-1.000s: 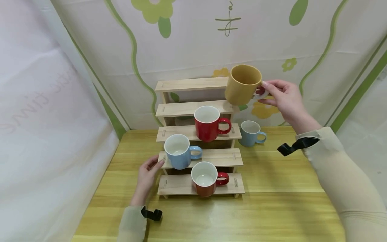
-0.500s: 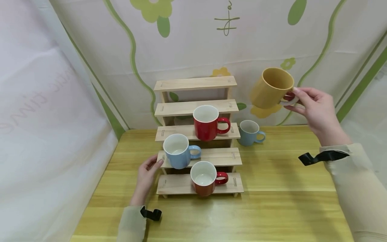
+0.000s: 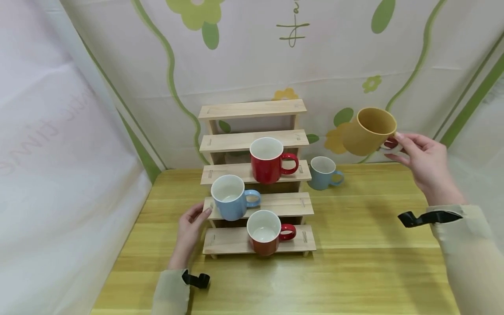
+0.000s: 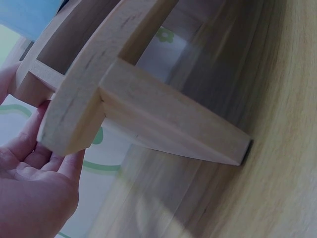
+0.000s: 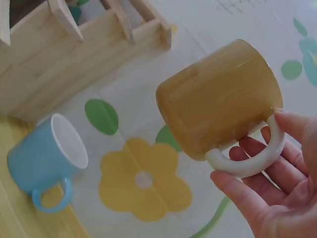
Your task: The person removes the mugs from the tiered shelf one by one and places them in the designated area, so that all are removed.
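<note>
My right hand point(image 3: 427, 164) pinches the white handle point(image 5: 252, 161) of a mustard-yellow mug point(image 3: 368, 133), held up in the air right of the wooden tiered rack point(image 3: 252, 141). The mug tilts, its mouth toward the upper right. My left hand point(image 3: 190, 227) grips the left end of the rack's second step from the bottom, thumb on top; in the left wrist view its fingers point(image 4: 29, 136) curl beneath the wood. Beside that thumb stands a light blue mug point(image 3: 230, 203). A red mug point(image 3: 267, 166) is on the middle step, and a brownish-red mug point(image 3: 264, 238) with red handle on the bottom one.
Another blue mug point(image 3: 323, 175) stands on the wooden table point(image 3: 366, 227), right behind the rack's right side. White cloth with printed flowers point(image 3: 236, 65) hangs close behind the rack, and more cloth hangs at the left.
My right hand has carried the yellow mug rightward from in front of the rack's top right end, then lowered it a little. The left hand keeps its hold on the rack.
</note>
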`<control>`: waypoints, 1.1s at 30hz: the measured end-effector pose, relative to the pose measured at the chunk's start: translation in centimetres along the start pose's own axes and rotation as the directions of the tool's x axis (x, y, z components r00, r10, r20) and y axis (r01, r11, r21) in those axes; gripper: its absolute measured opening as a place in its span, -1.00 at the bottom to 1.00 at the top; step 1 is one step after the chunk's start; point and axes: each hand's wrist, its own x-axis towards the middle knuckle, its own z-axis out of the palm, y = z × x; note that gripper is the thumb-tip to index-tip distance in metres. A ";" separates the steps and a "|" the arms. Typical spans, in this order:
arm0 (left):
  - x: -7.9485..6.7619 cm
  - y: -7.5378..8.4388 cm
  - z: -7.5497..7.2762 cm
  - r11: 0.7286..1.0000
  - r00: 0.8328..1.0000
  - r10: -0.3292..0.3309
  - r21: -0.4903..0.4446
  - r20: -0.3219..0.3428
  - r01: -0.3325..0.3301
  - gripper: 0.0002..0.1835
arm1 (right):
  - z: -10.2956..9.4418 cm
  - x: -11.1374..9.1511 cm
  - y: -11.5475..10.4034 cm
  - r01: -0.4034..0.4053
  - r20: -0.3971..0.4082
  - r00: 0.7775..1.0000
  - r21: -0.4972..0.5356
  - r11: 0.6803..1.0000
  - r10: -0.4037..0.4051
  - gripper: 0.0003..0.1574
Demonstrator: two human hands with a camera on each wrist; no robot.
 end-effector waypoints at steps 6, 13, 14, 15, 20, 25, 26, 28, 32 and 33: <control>-0.2 0.3 -0.1 1.000 1.000 -0.016 0.010 -0.006 0.016 -0.57 | -1.5 0.4 1.4 -0.038 -0.037 0.999 0.026 0.999 0.039 -0.65; -0.3 0.6 -0.4 1.000 1.000 -0.010 0.011 -0.008 0.010 -0.55 | -3.2 1.8 3.0 -0.071 -0.071 0.995 0.019 0.997 0.072 -0.65; -0.3 0.5 -0.4 1.000 1.000 -0.006 0.011 -0.006 0.006 -0.55 | -3.5 1.9 3.2 -0.081 -0.081 0.993 0.016 0.997 0.082 -0.66; -0.3 0.5 -0.4 1.000 1.000 -0.003 0.011 -0.006 0.003 -0.55 | -3.7 2.1 3.4 -0.092 -0.088 0.992 0.013 0.996 0.093 -0.66; -0.2 0.0 -0.4 1.000 1.000 0.019 0.000 -0.018 -0.019 -0.58 | -4.6 2.5 4.7 -0.138 -0.111 0.985 -0.030 0.990 0.134 -0.65; -0.2 -0.1 -0.3 1.000 1.000 0.011 0.000 -0.012 -0.011 -0.57 | -5.4 2.5 6.2 -0.166 -0.119 0.981 -0.080 0.983 0.156 -0.63; -0.2 -0.1 -0.3 1.000 1.000 0.005 -0.001 -0.012 -0.005 -0.57 | -5.6 2.4 6.5 -0.167 -0.118 0.981 -0.083 0.982 0.157 -0.64; -0.2 0.0 -0.3 1.000 1.000 -0.004 -0.001 -0.009 0.004 -0.58 | -5.9 2.4 7.1 -0.166 -0.114 0.981 -0.080 0.983 0.156 -0.67; -0.1 0.0 -0.1 1.000 1.000 -0.008 -0.007 -0.005 0.008 -0.58 | -6.6 2.4 8.4 -0.165 -0.105 0.982 -0.060 0.985 0.158 -0.73; -0.1 0.1 0.0 1.000 1.000 -0.006 -0.008 -0.004 0.006 -0.59 | -6.7 2.4 8.6 -0.164 -0.102 0.982 -0.063 0.984 0.157 -0.73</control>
